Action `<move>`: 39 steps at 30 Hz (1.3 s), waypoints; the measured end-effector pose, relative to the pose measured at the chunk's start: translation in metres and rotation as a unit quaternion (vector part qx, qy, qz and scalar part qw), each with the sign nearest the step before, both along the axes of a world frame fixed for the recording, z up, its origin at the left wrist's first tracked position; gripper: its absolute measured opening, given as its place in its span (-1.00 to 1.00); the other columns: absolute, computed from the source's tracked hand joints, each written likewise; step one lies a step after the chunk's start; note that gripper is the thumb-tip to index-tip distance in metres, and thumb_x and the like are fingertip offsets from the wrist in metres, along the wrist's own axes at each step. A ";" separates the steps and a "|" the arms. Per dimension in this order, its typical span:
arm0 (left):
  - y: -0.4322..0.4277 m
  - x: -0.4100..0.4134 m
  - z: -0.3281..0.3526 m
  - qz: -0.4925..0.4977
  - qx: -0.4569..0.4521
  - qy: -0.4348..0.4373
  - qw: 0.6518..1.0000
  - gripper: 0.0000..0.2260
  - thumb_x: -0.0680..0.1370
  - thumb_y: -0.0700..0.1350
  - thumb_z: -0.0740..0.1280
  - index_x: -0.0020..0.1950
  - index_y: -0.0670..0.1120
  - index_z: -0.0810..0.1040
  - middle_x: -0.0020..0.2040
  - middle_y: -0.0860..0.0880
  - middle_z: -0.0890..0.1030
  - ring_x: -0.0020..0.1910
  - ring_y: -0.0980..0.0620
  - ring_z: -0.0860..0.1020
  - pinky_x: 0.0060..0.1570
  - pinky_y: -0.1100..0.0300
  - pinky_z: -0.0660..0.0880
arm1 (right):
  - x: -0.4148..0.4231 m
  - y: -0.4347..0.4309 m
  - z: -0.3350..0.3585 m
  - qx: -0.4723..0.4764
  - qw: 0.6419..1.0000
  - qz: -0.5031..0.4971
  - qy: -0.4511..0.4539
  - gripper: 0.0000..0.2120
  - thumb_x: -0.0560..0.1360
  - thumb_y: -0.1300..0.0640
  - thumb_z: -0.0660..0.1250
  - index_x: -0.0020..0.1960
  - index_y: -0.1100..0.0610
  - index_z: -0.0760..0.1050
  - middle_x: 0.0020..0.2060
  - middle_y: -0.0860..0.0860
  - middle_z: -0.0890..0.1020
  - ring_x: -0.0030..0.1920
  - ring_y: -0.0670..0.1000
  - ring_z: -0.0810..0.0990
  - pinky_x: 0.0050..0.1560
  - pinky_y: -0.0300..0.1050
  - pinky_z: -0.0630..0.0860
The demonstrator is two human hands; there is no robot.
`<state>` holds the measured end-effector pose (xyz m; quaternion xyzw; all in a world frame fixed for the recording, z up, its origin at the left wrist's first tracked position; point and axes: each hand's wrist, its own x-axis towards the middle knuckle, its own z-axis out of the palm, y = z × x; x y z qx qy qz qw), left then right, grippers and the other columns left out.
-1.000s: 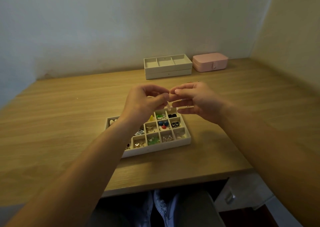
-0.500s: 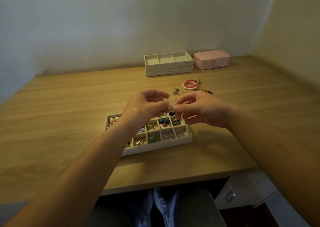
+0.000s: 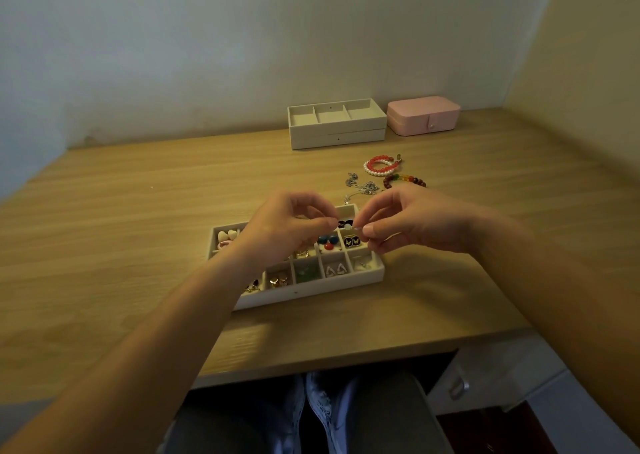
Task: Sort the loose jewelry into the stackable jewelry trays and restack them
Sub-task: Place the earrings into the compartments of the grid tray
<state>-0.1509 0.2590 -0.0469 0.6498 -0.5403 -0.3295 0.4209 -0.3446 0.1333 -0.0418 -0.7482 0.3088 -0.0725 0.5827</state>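
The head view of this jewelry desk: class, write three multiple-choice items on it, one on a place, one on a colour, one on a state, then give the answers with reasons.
1. Where do the stacked trays stand?
A. at the desk's back edge, by the wall
B. on the person's lap
C. inside the pink box

2. What colour is the closed box beside them?
A. black
B. pink
C. green

3. What are the hands doing?
A. resting flat on the desk
B. lifting the divided tray
C. pinching one small pale piece together

Answers: A, they sit against the wall; B, its lid is pink; C, the left hand and right hand meet on the pale piece above the divided tray.
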 end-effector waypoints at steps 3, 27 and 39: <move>0.000 0.002 -0.002 0.003 -0.002 0.018 1.000 -0.93 0.51 -0.21 0.47 -0.02 -0.11 0.67 -0.22 -0.06 0.71 -0.28 0.07 0.62 -0.25 0.20 0.53 | 0.000 0.000 -0.001 -0.009 1.000 -0.002 0.001 -0.87 0.53 0.24 0.45 0.07 0.15 0.68 -0.06 0.10 0.73 -0.01 0.07 0.73 -0.04 -0.09 0.67; 0.002 -0.005 0.000 -0.007 -0.013 0.052 0.999 -0.95 0.55 -0.29 0.41 -0.04 -0.18 0.65 -0.24 -0.10 0.69 -0.27 0.03 0.65 -0.22 0.25 0.59 | -0.006 0.003 0.003 -0.009 1.000 0.000 0.014 -0.82 0.49 0.27 0.49 0.09 0.21 0.66 -0.10 0.08 0.73 -0.09 0.03 0.73 -0.10 -0.13 0.65; -0.006 -0.008 -0.007 -0.022 0.001 -0.068 0.997 -0.85 0.47 -0.26 0.51 -0.03 -0.05 0.68 -0.24 -0.02 0.73 -0.26 0.08 0.69 -0.12 0.18 0.64 | -0.007 0.007 0.008 -0.098 0.991 0.037 0.080 -0.89 0.51 0.24 0.48 0.03 0.13 0.69 -0.14 0.05 0.73 -0.16 -0.05 0.71 -0.13 -0.23 0.63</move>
